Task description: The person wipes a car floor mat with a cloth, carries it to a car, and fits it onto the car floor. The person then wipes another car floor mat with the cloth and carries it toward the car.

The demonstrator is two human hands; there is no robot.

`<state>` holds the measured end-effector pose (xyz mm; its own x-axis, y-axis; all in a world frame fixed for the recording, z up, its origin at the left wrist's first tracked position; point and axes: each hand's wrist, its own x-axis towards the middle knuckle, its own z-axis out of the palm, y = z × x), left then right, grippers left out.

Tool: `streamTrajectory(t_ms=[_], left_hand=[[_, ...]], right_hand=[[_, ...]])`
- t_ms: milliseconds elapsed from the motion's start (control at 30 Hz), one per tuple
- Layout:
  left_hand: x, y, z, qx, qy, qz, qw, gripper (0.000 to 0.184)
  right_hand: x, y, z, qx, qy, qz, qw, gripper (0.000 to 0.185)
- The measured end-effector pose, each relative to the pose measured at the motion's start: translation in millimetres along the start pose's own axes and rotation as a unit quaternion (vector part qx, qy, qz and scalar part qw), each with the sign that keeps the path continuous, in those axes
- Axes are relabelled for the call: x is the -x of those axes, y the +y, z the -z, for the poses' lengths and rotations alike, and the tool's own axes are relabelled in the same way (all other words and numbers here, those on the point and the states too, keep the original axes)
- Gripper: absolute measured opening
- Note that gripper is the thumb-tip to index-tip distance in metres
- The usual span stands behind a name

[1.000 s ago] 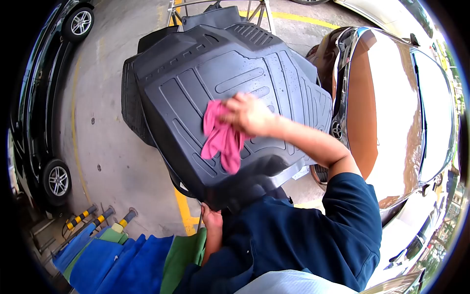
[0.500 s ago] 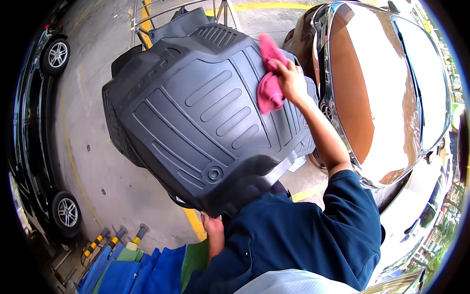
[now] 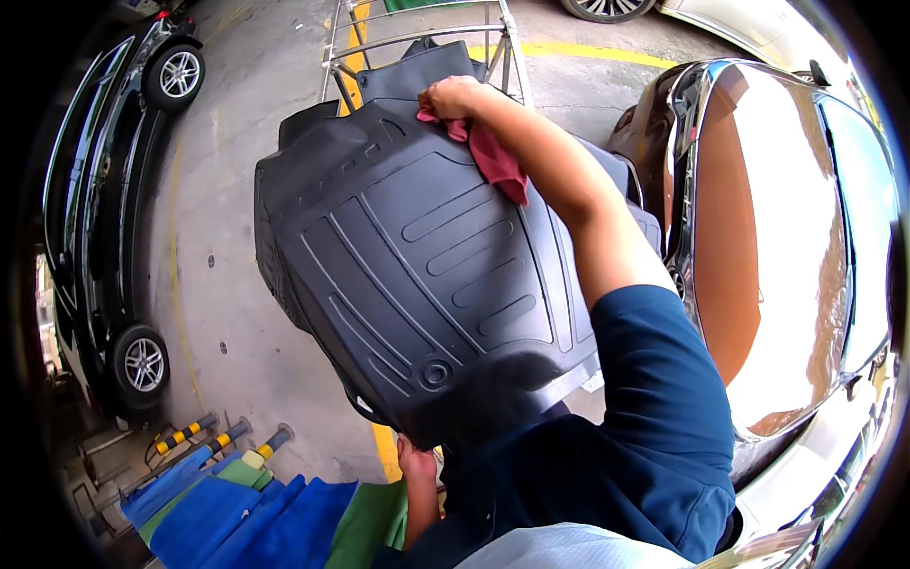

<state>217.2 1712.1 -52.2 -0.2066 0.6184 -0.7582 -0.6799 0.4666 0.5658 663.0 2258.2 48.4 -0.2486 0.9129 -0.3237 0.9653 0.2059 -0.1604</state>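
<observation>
A large black moulded car floor mat [image 3: 379, 247] with raised ribs and a round mark lies tilted in front of me. My right hand [image 3: 453, 97] is closed around a pink cloth [image 3: 500, 169] at the mat's far edge; part of the cloth hangs down over the ribbed surface. At the near edge, my left hand [image 3: 415, 462] grips the mat from below, its fingers partly hidden under the rim. Behind it, another black mat piece [image 3: 422, 71] rests against a metal frame.
The metal frame rack [image 3: 427, 40] stands beyond the mat. To the right is a shiny brown car [image 3: 739, 228], to the left a black car [image 3: 95, 218]. Blue and green cloths [image 3: 256, 517] hang at the lower left beside yellow-and-black posts [image 3: 227, 436].
My right hand has moved with the pink cloth from the mat's right side to its far edge, up and left. My left hand stays at the near edge. The view has shifted slightly.
</observation>
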Motion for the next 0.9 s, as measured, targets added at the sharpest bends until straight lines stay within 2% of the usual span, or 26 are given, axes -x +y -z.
streamTrajectory(t_ms=[67,100,133,167,200,233,267,333,367,400,433,500,533,567,633,667,700,733,767,800,833,867,900], left_hand=[[-2.2,-4.6,-1.8,0.019,0.017,-0.011,1.0,0.032],[-0.7,-4.9,0.1,0.025,0.028,-0.013,0.999,0.032],[0.6,-6.0,-2.1,0.043,0.011,-0.021,0.999,0.034],[-3.3,-7.3,1.6,0.054,0.019,-0.025,0.998,0.034],[-6.8,-11.6,9.1,0.062,0.03,-0.023,0.997,0.035],[-7.8,-15.1,12.2,0.07,0.038,-0.018,0.997,0.035],[-0.2,-9.8,-7.6,0.061,0.084,-0.001,0.995,0.036],[-6.7,-12.2,-1.1,0.095,0.081,0.011,0.992,0.037],[-10.8,-12.6,2.8,0.109,0.088,0.022,0.99,0.038],[-13.9,-12.1,4.0,0.123,0.095,0.032,0.987,0.038],[-15.8,-10.6,2.2,0.137,0.103,0.042,0.984,0.039],[-12.9,-3.9,-1.2,0.168,0.12,0.07,0.976,0.04],[-7.8,-4.4,-3.2,0.133,0.082,0.047,0.987,0.047],[-1.9,-5.4,2.1,0.162,0.013,0.054,0.985,0.051],[5.1,-9.5,10.5,0.216,-0.129,0.069,0.965,0.059],[32.6,-4.6,-35.3,0.195,0.002,0.103,0.975,0.066],[37.5,-8.0,-36.8,0.161,-0.045,0.121,0.978,0.069],[38.8,-11.7,-39.0,0.129,-0.093,0.138,0.978,0.072],[38.6,-15.3,-40.0,0.098,-0.14,0.154,0.973,0.075],[35.1,-17.1,-35.1,0.051,-0.132,0.146,0.979,0.074],[34.5,-17.7,-34.9,0.041,-0.136,0.134,0.981,0.073],[34.5,-21.1,-39.6,0.033,-0.14,0.121,0.982,0.072],[35.2,-20.2,-40.9,0.021,-0.141,0.108,0.984,0.071]], right_hand=[[-28.2,7.8,-8.1,0.089,0.047,-0.061,0.993,0.045],[-40.4,25.6,-13.8,0.021,0.07,-0.116,0.99,0.053],[-31.6,37.9,-10.4,0.004,0.078,-0.153,0.985,0.052],[-56.2,74.1,-31.9,0.013,0.098,-0.143,0.985,0.047],[-48.8,96.8,-28.7,-0.149,0.083,-0.163,0.972,0.043],[-21.0,112.2,-28.5,-0.099,0.155,-0.067,0.981,0.043],[5.1,129.8,-27.7,-0.172,0.162,-0.042,0.971,0.045],[79.4,140.3,-31.5,-0.209,0.178,-0.094,0.957,0.044],[115.3,144.6,-49.4,-0.333,0.204,-0.109,0.914,0.039],[159.7,137.3,-55.9,-0.426,0.129,-0.173,0.879,0.038],[194.3,140.9,-81.8,-0.476,0.077,-0.177,0.858,0.04],[262.6,130.9,-136.0,-0.477,0.134,-0.158,0.854,0.044],[291.7,131.1,-154.5,-0.493,0.119,-0.218,0.834,0.046],[317.9,120.4,-151.7,-0.525,0.098,-0.247,0.809,0.04],[335.2,135.7,-161.2,-0.409,0.028,-0.282,0.868,0.03],[330.0,142.9,-175.8,-0.46,0.095,-0.258,0.844,0.024],[321.5,131.4,-161.2,-0.474,0.153,-0.22,0.839,0.025],[298.6,138.7,-166.5,-0.44,0.183,-0.181,0.86,0.028],[272.0,139.5,-167.7,-0.454,0.232,-0.127,0.851,0.033],[246.4,136.5,-163.4,-0.439,0.282,-0.046,0.852,0.036],[237.5,126.8,-142.6,-0.382,0.287,0.003,0.878,0.036],[224.2,124.7,-144.2,-0.383,0.305,-0.001,0.872,0.04],[228.6,125.9,-142.5,-0.387,0.262,-0.018,0.884,0.044]])
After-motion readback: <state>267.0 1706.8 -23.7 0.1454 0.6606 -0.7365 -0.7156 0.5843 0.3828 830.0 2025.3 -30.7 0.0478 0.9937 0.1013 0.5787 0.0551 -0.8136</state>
